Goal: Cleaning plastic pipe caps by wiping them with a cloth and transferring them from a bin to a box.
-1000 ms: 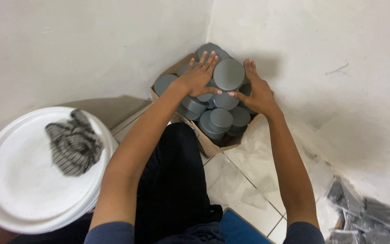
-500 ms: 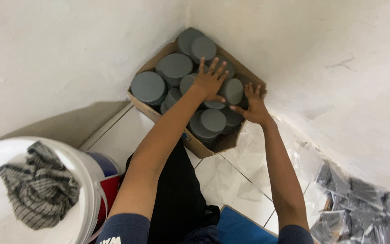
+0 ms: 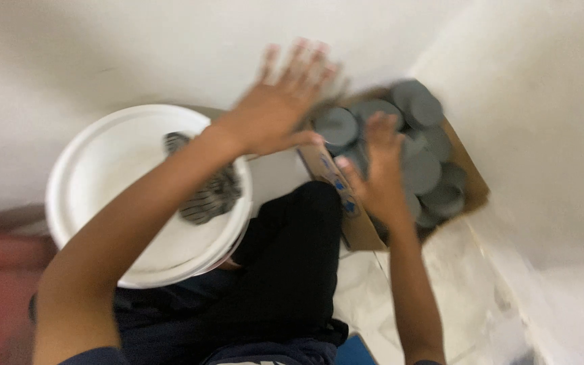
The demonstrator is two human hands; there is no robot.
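White walls meet in a corner, and wedged into that corner on the pale tiled floor sits a brown cardboard box point(image 3: 346, 203) packed with flat grey round discs point(image 3: 419, 172), some lying flat and some stacked or tilted over their neighbours. Taking the box as the landmark: the right hand point(image 3: 378, 169) is over its near side, palm down, fingers spread and reaching in among the discs; motion blur hides whether it touches or grips one, so that cannot be told. The left hand point(image 3: 282, 101) is above and just outside the box's left edge, raised off it, fingers fanned wide and holding nothing. So the discs lie forward and to the right of both hands, and the right hand is clearly the nearer one. The box's long side runs away from the person, slanting toward the corner. To the left of the box, well apart from the discs, stands a white bucket point(image 3: 103, 176) with a striped grey rag point(image 3: 207, 192) lying on it; the left forearm crosses above it. Black trousers point(image 3: 292, 270) fill the space just short of the box.
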